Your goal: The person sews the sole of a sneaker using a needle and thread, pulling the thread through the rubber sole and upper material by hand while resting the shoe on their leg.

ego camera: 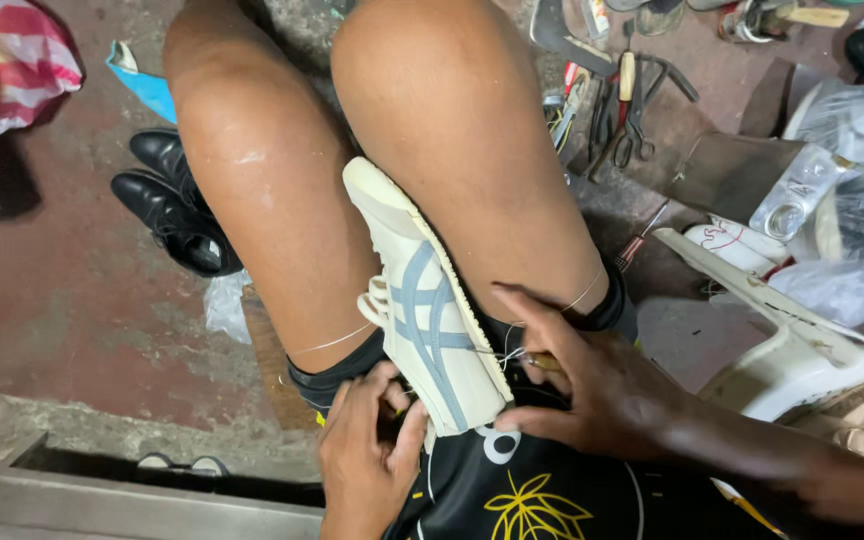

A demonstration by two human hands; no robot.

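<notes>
Sneaker (422, 300), one cream shoe with grey-blue stripes, sits clamped between your two knees, your left hand (367, 455) cupping its heel and your right hand (592, 385) pinching a thread-trailing tool (540, 360) against its sole, two black shoes (174, 200) lying nearby.

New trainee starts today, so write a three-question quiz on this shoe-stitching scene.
1. True or false: the cream sneaker is clamped between the person's knees.
2. Which hand grips the heel end from below? A) left hand B) right hand
3. What lies on the floor left of the legs?

Key:
1. True.
2. A; the right hand holds a thin tool with thread at the sole edge.
3. A pair of black shoes.
</notes>
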